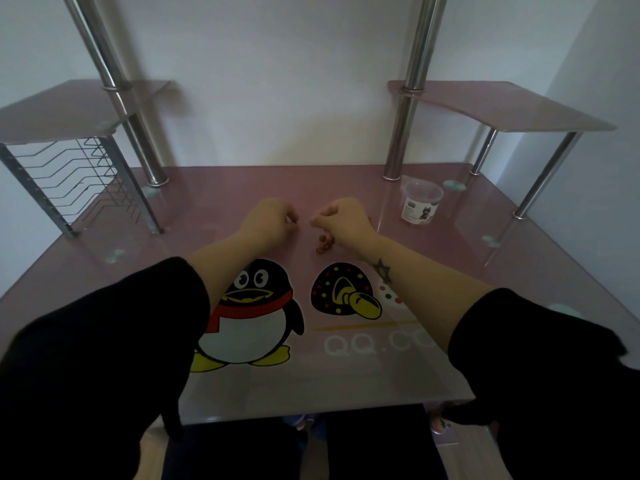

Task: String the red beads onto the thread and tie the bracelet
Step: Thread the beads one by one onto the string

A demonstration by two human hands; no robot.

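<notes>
Dim, cool, even light: the wall [277, 81] beyond the hands is the brightest area, and pale glare sheens the glass desk top [346, 375] to the right of the right hand [346, 220] and nearer the camera than the left hand [270, 216]. Wide-angle distortion bows the poles [419, 64] outward at the upper edges; the black sleeves [86, 358] lose all detail, and the red beads [325, 242] appear soft.

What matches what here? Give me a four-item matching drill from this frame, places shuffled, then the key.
Things:
1. red beads
2. clear tub
3. wire rack
4. penguin print

Places:
a. under the left shelf
b. on the desk, by the wrist of the right hand
c. far right of the desk, beside a steel post
d. near half of the desk, printed on the surface

Pairs: 1-b, 2-c, 3-a, 4-d
</notes>
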